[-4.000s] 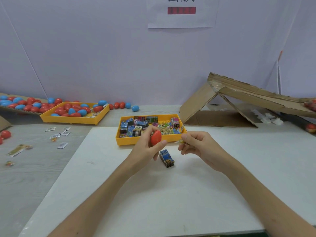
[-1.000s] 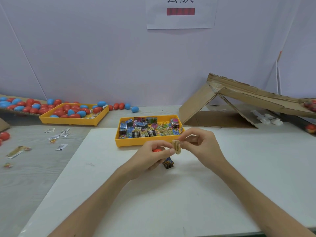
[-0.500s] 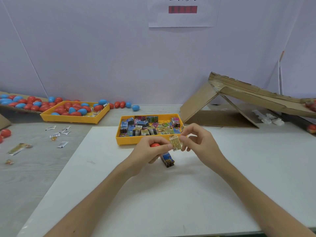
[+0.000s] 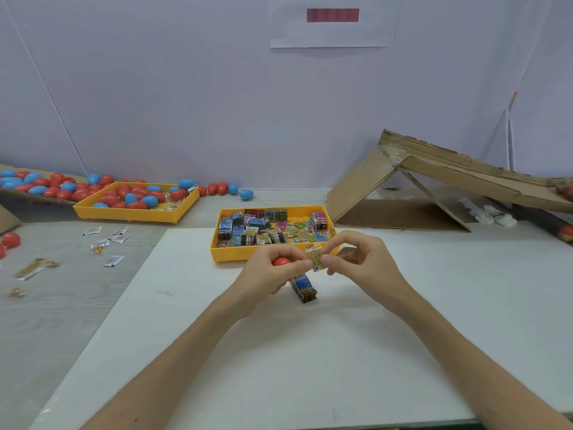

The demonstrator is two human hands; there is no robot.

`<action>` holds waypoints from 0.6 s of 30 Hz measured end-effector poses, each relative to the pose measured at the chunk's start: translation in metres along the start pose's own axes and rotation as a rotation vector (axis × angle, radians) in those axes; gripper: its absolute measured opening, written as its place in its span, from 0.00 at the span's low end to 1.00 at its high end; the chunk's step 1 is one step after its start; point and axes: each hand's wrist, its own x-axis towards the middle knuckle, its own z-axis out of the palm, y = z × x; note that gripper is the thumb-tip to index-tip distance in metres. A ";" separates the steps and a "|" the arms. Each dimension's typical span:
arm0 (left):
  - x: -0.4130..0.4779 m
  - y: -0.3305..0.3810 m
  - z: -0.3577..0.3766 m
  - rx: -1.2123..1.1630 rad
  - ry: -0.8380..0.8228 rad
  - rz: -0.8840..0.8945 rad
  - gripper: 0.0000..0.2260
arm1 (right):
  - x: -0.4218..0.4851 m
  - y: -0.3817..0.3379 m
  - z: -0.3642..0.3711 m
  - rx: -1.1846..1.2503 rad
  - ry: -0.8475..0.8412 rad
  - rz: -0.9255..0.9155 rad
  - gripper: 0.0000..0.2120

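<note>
Head view: four seconds earlier the left hand [image 4: 266, 274] held the red plastic egg [image 4: 281, 261] up at its fingertips, in plain sight, and the right hand [image 4: 362, 265] pinched something tiny. Now the egg sits sunk in the left palm with only its top showing, and a small yellow printed paper packet [image 4: 315, 258] stands between the two hands. Half a second ago the pose was nearly the same.

The left grip is curled tight round the egg, while its thumb and forefinger also nip the packet's left edge. The right grip is closed to a pinch on the packet's right edge, its other fingers arched loosely above. Egg and packet hang in the air just in front of the near wall of the yellow plastic tray of printed packets [image 4: 235, 255].

A blue printed packet [image 4: 304, 287] lies on the white surface [image 4: 310, 367] just nearer than that tray, under the hands. The broadest room lies nearer than the tray, either side of the forearms, out to the surface's near edge. The folded brown cardboard ramp [image 4: 465, 175] stands close to the tray's right, and a second yellow tray of red and blue eggs [image 4: 130, 216] sits well apart, behind and to its left.
</note>
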 end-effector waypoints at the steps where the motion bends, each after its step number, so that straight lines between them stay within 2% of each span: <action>1: 0.000 0.000 0.000 0.003 0.006 0.001 0.06 | 0.000 0.000 0.000 -0.009 0.000 -0.006 0.07; 12: 0.002 -0.002 -0.001 0.020 0.100 -0.012 0.06 | -0.004 0.006 0.005 -0.298 0.057 -0.199 0.12; 18: 0.002 -0.002 -0.002 0.020 0.112 0.010 0.06 | -0.003 0.004 0.007 -0.173 0.039 -0.117 0.11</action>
